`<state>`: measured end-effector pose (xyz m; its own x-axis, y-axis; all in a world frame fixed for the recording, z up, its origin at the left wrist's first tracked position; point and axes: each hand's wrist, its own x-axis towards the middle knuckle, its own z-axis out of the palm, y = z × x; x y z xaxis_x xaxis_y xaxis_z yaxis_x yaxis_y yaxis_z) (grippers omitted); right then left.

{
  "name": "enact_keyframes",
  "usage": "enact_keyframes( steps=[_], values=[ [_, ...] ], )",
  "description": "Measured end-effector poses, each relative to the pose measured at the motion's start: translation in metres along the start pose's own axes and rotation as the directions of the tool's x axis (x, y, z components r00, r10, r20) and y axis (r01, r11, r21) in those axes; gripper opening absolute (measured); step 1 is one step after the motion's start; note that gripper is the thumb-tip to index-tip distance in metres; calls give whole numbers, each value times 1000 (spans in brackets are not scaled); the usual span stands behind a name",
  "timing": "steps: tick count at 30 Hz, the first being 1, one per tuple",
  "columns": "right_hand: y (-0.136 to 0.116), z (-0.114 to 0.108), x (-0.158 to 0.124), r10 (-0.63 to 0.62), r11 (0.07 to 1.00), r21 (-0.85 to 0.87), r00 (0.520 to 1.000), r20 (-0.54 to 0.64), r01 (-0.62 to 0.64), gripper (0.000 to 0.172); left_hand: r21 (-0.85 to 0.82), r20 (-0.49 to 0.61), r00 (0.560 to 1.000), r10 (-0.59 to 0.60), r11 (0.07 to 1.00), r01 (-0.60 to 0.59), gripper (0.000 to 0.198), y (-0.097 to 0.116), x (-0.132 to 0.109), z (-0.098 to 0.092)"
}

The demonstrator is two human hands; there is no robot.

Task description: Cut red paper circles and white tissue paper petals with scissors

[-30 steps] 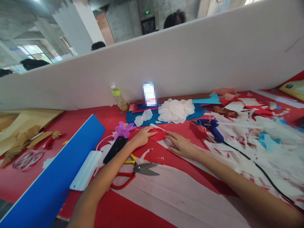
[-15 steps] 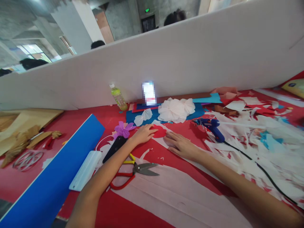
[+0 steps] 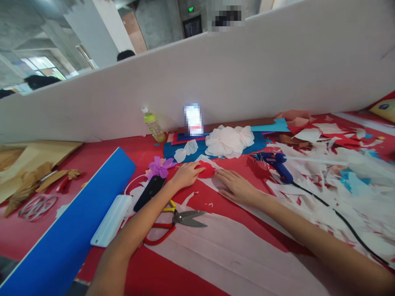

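Note:
A small red rounded piece of paper (image 3: 206,169) lies on white paper in front of me. My left hand (image 3: 186,174) grips its left edge, fingertips and thumb together on it. Flat on the white paper at the right edge of the red piece, my right hand (image 3: 237,186) has its fingers stretched out. Below my left wrist, scissors (image 3: 185,218) with red and yellow handles lie with blades parted, partly behind my forearm. A purple paper flower (image 3: 160,166) and a black phone (image 3: 149,192) are left of my left hand. Behind the hands sits a white paper flower (image 3: 228,142).
A blue glue gun (image 3: 277,165) with a black cord lies at right among white paper scraps (image 3: 327,181). A blue board (image 3: 70,222) stands at left beside a white device (image 3: 111,220). A bottle (image 3: 153,125) and a lit screen (image 3: 194,119) stand against the white partition (image 3: 262,70).
My right hand has shifted very slightly on the paper. My left hand stays on the red piece; the view has tilted a little.

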<state>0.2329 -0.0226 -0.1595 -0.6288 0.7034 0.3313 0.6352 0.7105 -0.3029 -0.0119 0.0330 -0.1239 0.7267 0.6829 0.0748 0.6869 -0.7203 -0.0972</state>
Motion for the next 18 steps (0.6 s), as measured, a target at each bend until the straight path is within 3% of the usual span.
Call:
enact_keyframes(
  steps=[4,11,15,18],
  values=[
    [-1,-5,1,-6,999,-47,997,73,9,44,-23,8,1000,-16,1000,16,39,-4,2,0],
    [-4,-3,1,12,996,-83,998,55,-8,43,-126,-74,997,-35,992,25,33,-11,9,3],
    [-7,-8,4,-4,996,-90,1000,9,4,43,-186,-142,989,-43,982,16,33,-10,-10,-19],
    [-9,-17,3,-69,996,-67,997,-45,66,34,-229,-56,989,-138,966,121,32,-7,-45,-47]
  ],
)
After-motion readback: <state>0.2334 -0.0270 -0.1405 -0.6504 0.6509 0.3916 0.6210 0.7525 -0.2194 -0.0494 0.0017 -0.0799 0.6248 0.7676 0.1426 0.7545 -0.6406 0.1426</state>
